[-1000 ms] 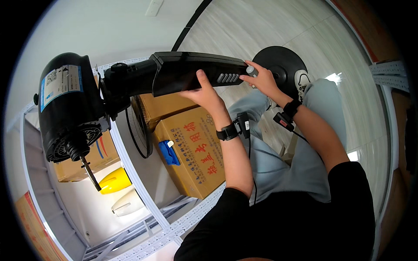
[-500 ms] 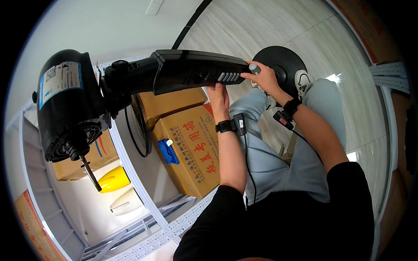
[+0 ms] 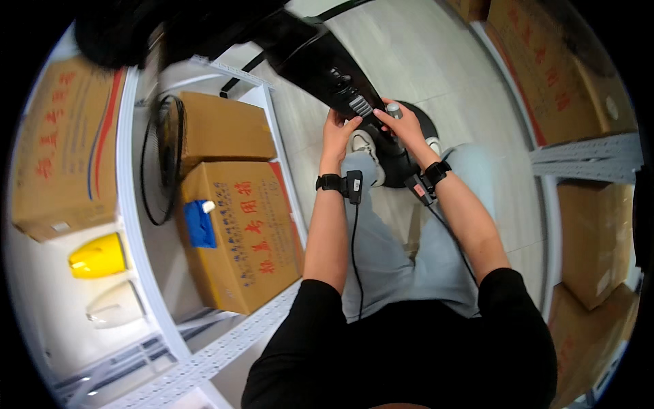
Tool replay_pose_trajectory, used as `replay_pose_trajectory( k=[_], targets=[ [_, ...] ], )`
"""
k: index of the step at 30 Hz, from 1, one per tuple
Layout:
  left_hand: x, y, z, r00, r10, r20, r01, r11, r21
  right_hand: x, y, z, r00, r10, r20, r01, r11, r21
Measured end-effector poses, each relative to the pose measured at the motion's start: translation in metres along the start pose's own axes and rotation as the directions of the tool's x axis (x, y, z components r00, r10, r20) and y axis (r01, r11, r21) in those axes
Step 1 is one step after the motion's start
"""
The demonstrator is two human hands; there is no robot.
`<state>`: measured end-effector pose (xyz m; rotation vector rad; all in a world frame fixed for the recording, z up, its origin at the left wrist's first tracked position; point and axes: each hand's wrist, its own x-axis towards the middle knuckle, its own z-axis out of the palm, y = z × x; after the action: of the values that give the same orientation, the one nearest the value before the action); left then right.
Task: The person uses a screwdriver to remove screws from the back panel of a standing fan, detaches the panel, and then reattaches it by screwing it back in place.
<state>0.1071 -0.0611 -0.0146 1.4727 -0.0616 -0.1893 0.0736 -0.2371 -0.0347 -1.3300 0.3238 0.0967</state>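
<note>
A black standing fan without blades or cage crosses the upper middle, its long body (image 3: 320, 65) tilted and its motor head (image 3: 122, 34) dark and cut off at the top left. My left hand (image 3: 336, 133) is closed on the body's left side, thumb beside a row of grey buttons (image 3: 361, 105). On the other side my right hand (image 3: 405, 129) grips the lower end, its thumb near the buttons and a grey knob (image 3: 394, 110) by its fingers. Some fingers are hidden behind the body. Below, the round black base (image 3: 394, 175) lies on the floor by my shoes.
Left, a white metal shelf (image 3: 139, 238) holds cardboard boxes (image 3: 252, 238), a round fan grille (image 3: 153, 163), a yellow cone-shaped part (image 3: 99, 256) and a clear one (image 3: 116, 307). Another shelf (image 3: 586, 160) with boxes (image 3: 538, 75) stands right. Cables (image 3: 356, 262) run from my wristbands.
The fan's body has swung from nearly level to a steeper slant, and its motor head has risen toward the top edge. Both hands stay on it. The view has shifted, showing more of the right shelf.
</note>
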Motion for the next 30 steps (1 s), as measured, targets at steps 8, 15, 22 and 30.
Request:
replay_pose_trajectory(
  k=[8,15,22,30],
  targets=[
    [-0.011,-0.003,0.006,0.997,-0.065,-0.038,0.062,0.994,-0.086,-0.004,-0.021,0.002,0.995,0.068,0.073,-0.071,0.996,0.046],
    [-0.018,-0.007,0.003,0.992,-0.048,-0.114,0.035,0.993,-0.109,0.004,-0.031,-0.012,0.982,0.015,0.186,-0.013,1.000,-0.013],
    [-0.016,-0.012,-0.007,0.992,0.019,-0.126,-0.022,1.000,-0.021,0.029,-0.041,-0.014,0.931,-0.044,0.362,0.045,0.999,0.005],
    [-0.010,-0.023,0.001,0.988,0.010,-0.152,-0.032,0.989,-0.142,0.035,-0.032,-0.015,0.925,-0.144,0.353,0.088,0.982,0.170]
  ],
)
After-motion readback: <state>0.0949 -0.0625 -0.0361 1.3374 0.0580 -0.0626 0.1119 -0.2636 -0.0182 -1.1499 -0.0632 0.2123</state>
